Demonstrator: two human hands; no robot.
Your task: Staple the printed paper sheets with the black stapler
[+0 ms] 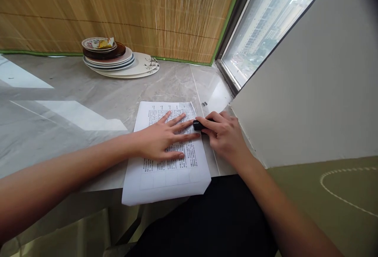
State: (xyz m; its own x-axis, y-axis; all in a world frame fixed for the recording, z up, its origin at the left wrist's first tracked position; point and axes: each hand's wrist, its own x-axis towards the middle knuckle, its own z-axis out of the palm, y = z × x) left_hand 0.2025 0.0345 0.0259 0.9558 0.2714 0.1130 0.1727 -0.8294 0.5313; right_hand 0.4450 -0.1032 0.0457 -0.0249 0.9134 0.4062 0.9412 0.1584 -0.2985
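A stack of printed paper (165, 176) lies on the grey marbled surface, its near edge hanging over the front. My left hand (165, 138) rests flat on the print with its fingers spread, pressing on the sheets. At the paper's right edge, my right hand (223, 135) is closed around a small black block-shaped tool (200, 125). The tool's front end touches or hovers over the sheet beside my left fingertips; its other end is hidden in my grip. A dense grey printed patch (186, 109) covers the paper's upper right corner.
Small dark pieces (204, 103) lie beyond the paper's right corner. Stacked plates (126, 73) stand at the back, before a bamboo blind (118, 8). A white wall (310, 83) and a window (265, 28) bound the right side. My dark-clothed leg (218, 217) is below.
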